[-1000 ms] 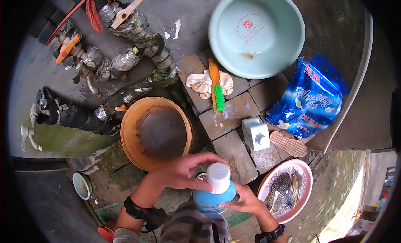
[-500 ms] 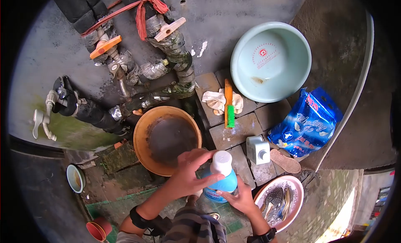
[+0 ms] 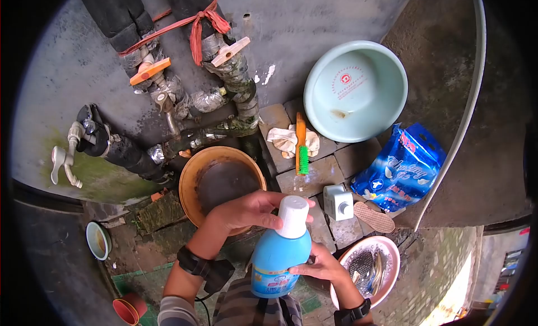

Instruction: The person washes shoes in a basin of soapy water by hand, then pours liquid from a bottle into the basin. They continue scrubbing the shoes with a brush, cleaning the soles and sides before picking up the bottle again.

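A blue plastic bottle (image 3: 277, 253) with a tall ribbed white cap (image 3: 293, 217) stands tilted in front of my body, its printed label facing me. My left hand (image 3: 246, 211) is closed around the cap, thumb in front and fingertips showing behind it. Lower down, my right hand (image 3: 325, 267) grips the side of the bottle, with the thumb across the label. The cap sits on the bottle neck. Just beyond my left hand is a brown tub (image 3: 193, 203) of dark water.
A pale green basin (image 3: 386, 96), an orange-handled brush (image 3: 301, 136) on a cloth (image 3: 280, 138), a blue detergent bag (image 3: 392, 175), a white container (image 3: 338, 203) and a shoe insole (image 3: 374, 217) lie ahead. At right, a pink basin (image 3: 393, 270) holds shoes in suds. Wrapped pipes (image 3: 244, 91) line the wall.
The bottle has come up closer to the camera, with both hands on it. My left hand has closed from spread fingers onto the cap. The whole view has shifted slightly.
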A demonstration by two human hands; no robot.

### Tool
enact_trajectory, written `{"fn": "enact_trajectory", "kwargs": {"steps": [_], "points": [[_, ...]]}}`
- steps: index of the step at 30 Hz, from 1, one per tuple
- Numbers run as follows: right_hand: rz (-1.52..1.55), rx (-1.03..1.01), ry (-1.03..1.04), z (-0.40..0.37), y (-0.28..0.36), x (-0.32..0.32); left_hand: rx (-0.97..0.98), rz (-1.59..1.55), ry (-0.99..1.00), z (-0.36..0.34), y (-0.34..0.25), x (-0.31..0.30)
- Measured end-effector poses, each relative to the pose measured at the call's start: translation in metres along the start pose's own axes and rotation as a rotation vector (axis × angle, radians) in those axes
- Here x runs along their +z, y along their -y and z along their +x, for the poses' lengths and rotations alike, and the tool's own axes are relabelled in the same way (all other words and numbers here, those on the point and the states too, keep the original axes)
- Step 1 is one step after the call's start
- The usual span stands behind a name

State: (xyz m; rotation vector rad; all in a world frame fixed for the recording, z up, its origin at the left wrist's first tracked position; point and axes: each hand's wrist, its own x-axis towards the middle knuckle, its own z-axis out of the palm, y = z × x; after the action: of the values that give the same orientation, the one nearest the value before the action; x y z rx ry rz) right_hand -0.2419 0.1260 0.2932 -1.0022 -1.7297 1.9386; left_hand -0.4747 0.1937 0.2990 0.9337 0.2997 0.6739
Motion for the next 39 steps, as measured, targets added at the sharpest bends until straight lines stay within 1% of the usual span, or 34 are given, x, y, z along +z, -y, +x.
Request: {"fn": "enact_trajectory", "kwargs": {"steps": [1, 2, 3, 5, 6, 7, 9, 10, 12, 13, 15, 16, 17, 19, 20, 21, 23, 24, 25, 26, 27, 28, 29, 30, 31, 32, 33, 35, 36, 37, 38, 39], "points": [[0.073, 0.050, -0.083, 0.000, 0.000, 0.001, 0.002, 0.040, -0.151, -0.001, -0.001, -0.001], [0.056, -0.036, -0.188, 0.002, -0.002, 0.003, 0.004, 0.145, -0.311, -0.003, -0.009, 0.004], [0.057, -0.038, -0.191, 0.004, -0.003, 0.004, 0.002, 0.147, -0.308, -0.005, -0.010, 0.007], [-0.369, -0.003, -0.399, 0.011, 0.000, 0.005, 0.157, 0.718, -0.588, -0.012, -0.005, 0.017], [-0.434, 0.037, -0.472, 0.016, 0.003, 0.008, 0.227, 0.823, -0.668, -0.011, -0.004, 0.028], [-0.433, 0.037, -0.474, 0.019, 0.002, 0.007, 0.237, 1.122, -0.738, -0.011, -0.005, 0.038], [-0.618, -0.066, -0.522, 0.026, -0.003, 0.005, 0.290, 1.297, -0.798, -0.004, -0.010, 0.055], [-0.617, -0.065, -0.520, 0.027, -0.002, 0.003, 0.287, 1.296, -0.799, -0.003, -0.010, 0.052], [-0.481, -0.080, -0.412, 0.026, 0.003, -0.003, 0.277, 1.152, -0.663, -0.001, -0.008, 0.037], [-0.484, -0.079, -0.413, 0.024, 0.004, -0.006, 0.280, 1.150, -0.662, 0.000, -0.010, 0.030], [-0.322, -0.133, -0.198, 0.020, 0.006, -0.010, 0.197, 0.702, -0.261, -0.001, -0.013, 0.016], [-0.244, -0.083, -0.116, 0.018, 0.012, -0.009, 0.176, 0.629, -0.155, -0.001, -0.015, 0.010], [-0.246, -0.085, -0.115, 0.018, 0.011, -0.010, 0.179, 0.631, -0.155, 0.001, -0.017, 0.009], [-0.121, -0.162, 0.071, 0.016, 0.008, -0.011, 0.141, 0.308, 0.129, 0.006, -0.021, 0.010], [-0.112, -0.209, 0.117, 0.016, 0.002, -0.012, 0.130, 0.267, 0.191, 0.008, -0.018, 0.008], [-0.111, -0.207, 0.118, 0.015, 0.001, -0.013, 0.130, 0.265, 0.190, 0.011, -0.014, 0.007], [-0.073, -0.169, 0.176, 0.015, 0.001, -0.015, 0.188, 0.123, 0.256, 0.015, -0.008, 0.005], [-0.042, -0.163, 0.151, 0.014, -0.004, -0.015, 0.191, 0.122, 0.253, 0.013, -0.009, 0.003], [-0.044, -0.160, 0.156, 0.014, -0.002, -0.015, 0.140, 0.143, 0.104, 0.011, -0.011, 0.002], [-0.050, -0.088, 0.030, 0.014, 0.002, -0.015, 0.087, 0.162, -0.045, 0.008, -0.012, 0.001], [-0.055, -0.017, -0.095, 0.015, 0.004, -0.014, 0.068, 0.341, -0.210, 0.005, -0.008, -0.006], [-0.054, -0.015, -0.092, 0.018, 0.003, -0.014, 0.109, 0.493, -0.345, 0.005, -0.007, -0.006], [-0.158, -0.003, -0.208, 0.023, -0.001, -0.012, 0.148, 0.645, -0.478, 0.006, -0.006, -0.006], [-0.261, 0.011, -0.326, 0.028, -0.005, -0.011, 0.146, 0.640, -0.478, 0.006, -0.004, -0.002], [-0.366, 0.025, -0.444, 0.033, -0.007, -0.009, 0.194, 0.904, -0.572, 0.005, -0.002, 0.007], [-0.486, 0.089, -0.454, 0.037, -0.006, -0.008, 0.243, 1.169, -0.661, 0.006, -0.003, 0.017], [-0.487, 0.092, -0.453, 0.039, -0.010, -0.009, 0.242, 1.233, -0.777, 0.009, -0.006, 0.031], [-0.606, -0.081, -0.487, 0.047, -0.019, -0.013, 0.213, 1.290, -0.817, 0.014, 0.002, 0.031], [-0.588, -0.059, -0.454, 0.046, -0.017, -0.015, 0.211, 1.288, -0.819, 0.014, 0.003, 0.026], [-0.589, -0.056, -0.452, 0.043, -0.014, -0.017, 0.227, 1.163, -0.693, 0.014, 0.002, 0.019], [-0.495, -0.050, -0.361, 0.040, -0.011, -0.019, 0.242, 1.036, -0.569, 0.015, 0.001, 0.012], [-0.400, -0.044, -0.271, 0.038, -0.009, -0.021, 0.243, 1.032, -0.572, 0.018, -0.002, 0.005]]}}
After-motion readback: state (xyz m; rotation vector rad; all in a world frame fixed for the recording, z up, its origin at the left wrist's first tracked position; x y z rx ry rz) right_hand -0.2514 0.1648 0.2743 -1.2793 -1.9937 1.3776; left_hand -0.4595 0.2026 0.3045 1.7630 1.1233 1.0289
